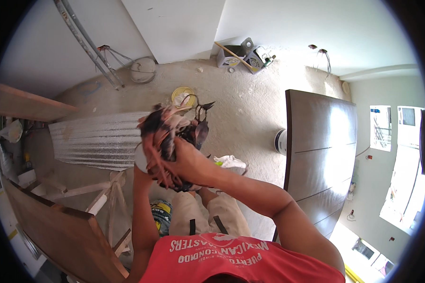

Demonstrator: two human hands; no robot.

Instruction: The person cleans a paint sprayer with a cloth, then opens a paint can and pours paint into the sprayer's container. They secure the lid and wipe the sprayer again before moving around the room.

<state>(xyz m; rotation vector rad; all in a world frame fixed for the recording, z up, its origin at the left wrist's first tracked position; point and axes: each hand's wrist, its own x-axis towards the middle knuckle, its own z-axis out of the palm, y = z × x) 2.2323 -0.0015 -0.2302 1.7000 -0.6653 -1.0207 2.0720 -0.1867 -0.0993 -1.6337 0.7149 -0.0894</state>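
Observation:
In front of my body, a crumpled bundle of stained rag [167,129], dark brown and pinkish with loose strips, is gripped by my right hand [189,162]. The fingers of that hand are mostly hidden in the cloth. My left forearm rises to the near left side of the bundle. A white rounded thing [140,159] shows at my left wrist, and the cloth covers much of it. My left hand [148,174] is largely hidden behind the rag, so its fingers do not show.
A brown panel [321,155] lies raised at right, above a white bucket [281,141]. A yellow-rimmed bucket [182,96] stands ahead. Left are a silvery corrugated sheet [94,139], a wooden trestle [104,198] and a brown board [61,231]. A dark can [160,214] stands by my legs.

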